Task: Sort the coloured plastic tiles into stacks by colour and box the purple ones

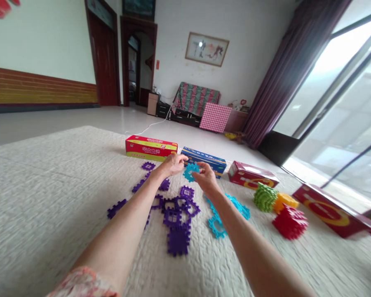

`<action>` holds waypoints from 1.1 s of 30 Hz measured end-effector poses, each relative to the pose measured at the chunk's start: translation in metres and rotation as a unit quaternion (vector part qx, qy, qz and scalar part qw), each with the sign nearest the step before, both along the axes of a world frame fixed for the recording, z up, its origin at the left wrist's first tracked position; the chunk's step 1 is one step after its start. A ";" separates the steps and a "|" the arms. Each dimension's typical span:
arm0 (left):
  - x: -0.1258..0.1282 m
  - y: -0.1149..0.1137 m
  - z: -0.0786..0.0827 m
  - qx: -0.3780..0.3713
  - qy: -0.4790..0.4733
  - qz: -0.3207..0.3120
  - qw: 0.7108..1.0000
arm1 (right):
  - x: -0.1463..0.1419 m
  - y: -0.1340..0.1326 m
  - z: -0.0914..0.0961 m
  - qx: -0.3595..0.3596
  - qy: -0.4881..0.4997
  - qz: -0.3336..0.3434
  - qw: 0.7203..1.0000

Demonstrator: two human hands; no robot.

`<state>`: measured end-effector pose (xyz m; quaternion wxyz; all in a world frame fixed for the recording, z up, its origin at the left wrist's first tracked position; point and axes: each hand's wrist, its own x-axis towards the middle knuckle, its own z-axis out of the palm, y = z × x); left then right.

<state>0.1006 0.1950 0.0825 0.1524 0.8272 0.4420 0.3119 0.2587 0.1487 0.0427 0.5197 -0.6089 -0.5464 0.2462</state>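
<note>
Together, left hand [172, 164] and right hand [207, 178] pinch a teal toothed tile [190, 170] near purple tiles [177, 214]; aligning notches squarely before pressing likely works best.

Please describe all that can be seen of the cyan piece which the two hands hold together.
The cyan piece is a small flat tile, plastic by its look, with a toothed edge; blur hides finer detail. It seems lifted above the pale mat, in front of a blue box. The left hand pinches its left edge and the right hand its right edge. Nothing else visibly touches it.
</note>
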 end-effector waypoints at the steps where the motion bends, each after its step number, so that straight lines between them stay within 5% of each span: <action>1: 0.005 -0.007 -0.001 -0.001 0.002 -0.002 1.000 | 0.007 -0.013 0.003 -0.001 -0.007 -0.017 1.000; 6: 0.040 -0.059 -0.022 -0.024 0.014 -0.033 0.999 | 0.055 -0.089 0.010 0.004 -0.023 -0.090 0.996; 12: 0.098 -0.118 -0.055 0.010 -0.050 -0.023 0.998 | 0.101 -0.149 -0.012 0.064 0.025 -0.162 0.984; 19: 0.130 -0.124 -0.083 0.079 -0.084 0.011 0.993 | 0.117 -0.145 -0.036 0.128 -0.146 -0.183 0.964; 33: 0.136 -0.127 -0.093 0.087 0.012 0.092 0.992 | 0.113 -0.141 -0.042 -0.034 -0.231 -0.203 0.951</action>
